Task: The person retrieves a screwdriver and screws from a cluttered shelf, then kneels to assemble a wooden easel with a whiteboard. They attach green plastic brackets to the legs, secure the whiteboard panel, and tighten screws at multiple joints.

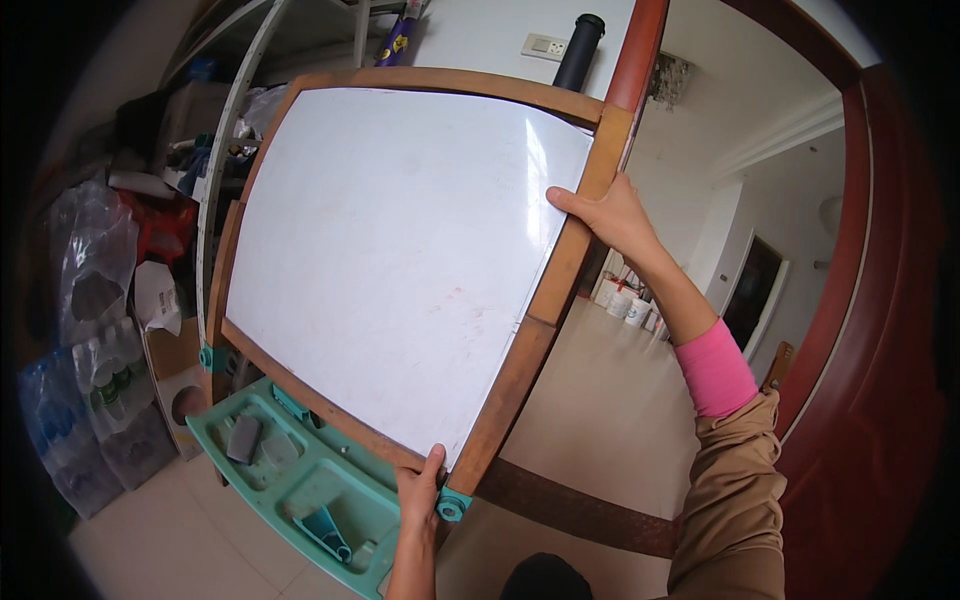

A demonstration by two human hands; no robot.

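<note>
A wood-framed whiteboard easel (405,247) fills the middle of the view, its white surface faintly smudged with reddish marks. My right hand (616,219) grips the right wooden side rail (561,274), the thumb lying over onto the white surface. At the lower right corner, my left hand (418,484) holds the bottom wooden rail (352,429), thumb in front and fingers hidden. A teal plastic knob (452,505) sits just right of it. Below the board hangs a green plastic tray (300,480) with a grey eraser (244,440) and a teal plastic piece (324,531) in it.
A metal shelf rack (225,150) and plastic-wrapped bottle packs (109,382) stand at left. A black cylinder (580,52) is behind the board near a wall socket (544,46). To the right are a red door (870,450), its frame, and a room beyond with white buckets (636,311).
</note>
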